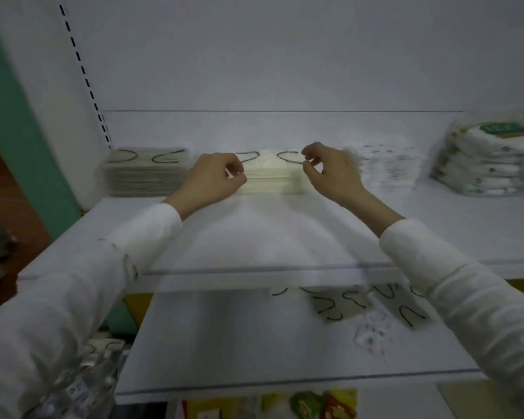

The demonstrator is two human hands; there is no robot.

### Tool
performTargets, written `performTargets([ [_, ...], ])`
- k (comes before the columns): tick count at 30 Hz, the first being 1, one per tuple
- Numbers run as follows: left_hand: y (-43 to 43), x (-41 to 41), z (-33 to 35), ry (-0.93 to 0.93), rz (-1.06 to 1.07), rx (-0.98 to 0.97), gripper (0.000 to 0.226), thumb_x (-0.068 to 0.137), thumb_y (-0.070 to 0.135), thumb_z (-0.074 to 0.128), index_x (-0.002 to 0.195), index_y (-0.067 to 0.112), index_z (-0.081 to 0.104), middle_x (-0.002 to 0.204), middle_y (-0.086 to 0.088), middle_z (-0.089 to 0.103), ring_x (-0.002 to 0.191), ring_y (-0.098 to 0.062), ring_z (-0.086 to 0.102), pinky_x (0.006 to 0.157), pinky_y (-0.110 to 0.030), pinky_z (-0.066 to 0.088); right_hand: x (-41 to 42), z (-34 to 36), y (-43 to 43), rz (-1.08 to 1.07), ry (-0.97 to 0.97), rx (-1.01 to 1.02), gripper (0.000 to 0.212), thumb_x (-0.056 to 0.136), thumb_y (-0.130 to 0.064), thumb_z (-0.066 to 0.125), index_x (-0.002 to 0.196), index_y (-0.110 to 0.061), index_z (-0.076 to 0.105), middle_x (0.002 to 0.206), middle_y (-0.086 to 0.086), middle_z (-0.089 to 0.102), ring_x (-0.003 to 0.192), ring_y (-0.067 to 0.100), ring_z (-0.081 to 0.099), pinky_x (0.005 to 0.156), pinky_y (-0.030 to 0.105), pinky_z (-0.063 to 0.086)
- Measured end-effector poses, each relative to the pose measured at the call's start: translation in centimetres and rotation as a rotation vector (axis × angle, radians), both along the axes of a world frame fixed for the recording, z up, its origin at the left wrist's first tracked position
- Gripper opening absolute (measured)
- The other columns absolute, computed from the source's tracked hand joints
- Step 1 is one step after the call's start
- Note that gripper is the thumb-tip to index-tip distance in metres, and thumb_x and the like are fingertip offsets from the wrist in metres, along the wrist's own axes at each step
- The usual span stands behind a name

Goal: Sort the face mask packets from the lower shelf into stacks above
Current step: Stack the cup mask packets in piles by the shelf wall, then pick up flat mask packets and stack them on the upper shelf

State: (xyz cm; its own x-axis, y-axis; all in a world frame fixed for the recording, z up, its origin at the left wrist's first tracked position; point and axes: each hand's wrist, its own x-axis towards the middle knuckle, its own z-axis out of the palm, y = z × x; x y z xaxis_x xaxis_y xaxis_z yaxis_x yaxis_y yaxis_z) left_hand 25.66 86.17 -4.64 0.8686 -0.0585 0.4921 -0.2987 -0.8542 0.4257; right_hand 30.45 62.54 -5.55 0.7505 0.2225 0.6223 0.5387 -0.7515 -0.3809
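Note:
On the upper shelf [273, 237] stand three stacks of face mask packets: a grey-beige stack [146, 173] at the left, a cream stack [271, 176] in the middle and a white patterned stack [387, 167] at the right. My left hand [215, 179] pinches the left edge of the top cream packet [270, 158]. At its right edge my right hand [327, 173] pinches it between thumb and forefinger. Several loose packets [372, 306] lie on the right part of the lower shelf [224, 343]; some have dark ear loops, some are patterned.
Larger white packs with green labels [493, 158] are piled at the far right of the upper shelf. A slotted upright [82, 74] and a green wall [15, 122] stand at the left. Coloured packages [303, 403] show below the lower shelf.

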Motion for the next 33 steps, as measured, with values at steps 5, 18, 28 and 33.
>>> performTargets([
  [5, -5.0, -6.3, -1.9, 0.005, -0.179, -0.209, 0.007, 0.082, 0.015, 0.062, 0.084, 0.017, 0.068, 0.083, 0.006, 0.067, 0.069, -0.004, 0.059, 0.073, -0.011, 0.045, -9.0, -1.8, -1.7, -0.027, -0.032, 0.030, 0.022, 0.092, -0.021, 0.051, 0.109, -0.014, 0.063, 0.096, -0.002, 0.069, 0.085, 0.014, 0.063, 0.076, 0.034, 0.052],
  [18, -14.0, -14.2, -18.0, 0.450, -0.375, -0.389, 0.016, 0.086, 0.007, 0.062, 0.086, 0.023, 0.065, 0.081, 0.009, 0.063, 0.071, -0.014, 0.062, 0.070, -0.028, 0.054, -20.8, -15.4, -16.3, -0.038, 0.114, 0.190, 0.027, 0.087, -0.025, 0.045, 0.089, -0.011, 0.069, 0.076, -0.003, 0.068, 0.067, 0.011, 0.061, 0.056, 0.012, 0.046],
  [28, -21.3, -10.0, -33.5, 0.674, -0.130, -0.425, 0.017, 0.087, 0.006, 0.061, 0.085, 0.023, 0.065, 0.080, 0.014, 0.062, 0.067, -0.001, 0.060, 0.060, -0.006, 0.044, -15.4, -33.0, -25.9, -0.098, 0.591, 0.131, 0.022, 0.086, -0.016, 0.051, 0.092, -0.011, 0.072, 0.081, 0.000, 0.073, 0.068, 0.004, 0.064, 0.059, 0.017, 0.050],
  [33, -21.3, -11.1, -40.0, 0.648, 0.000, -0.482, 0.031, 0.085, 0.001, 0.063, 0.075, 0.030, 0.061, 0.070, 0.020, 0.064, 0.074, 0.010, 0.059, 0.059, -0.010, 0.045, -9.7, -40.0, -24.1, -0.180, 0.820, 0.086, 0.021, 0.090, 0.000, 0.055, 0.100, -0.006, 0.073, 0.097, 0.009, 0.073, 0.089, 0.025, 0.068, 0.085, 0.034, 0.054],
])
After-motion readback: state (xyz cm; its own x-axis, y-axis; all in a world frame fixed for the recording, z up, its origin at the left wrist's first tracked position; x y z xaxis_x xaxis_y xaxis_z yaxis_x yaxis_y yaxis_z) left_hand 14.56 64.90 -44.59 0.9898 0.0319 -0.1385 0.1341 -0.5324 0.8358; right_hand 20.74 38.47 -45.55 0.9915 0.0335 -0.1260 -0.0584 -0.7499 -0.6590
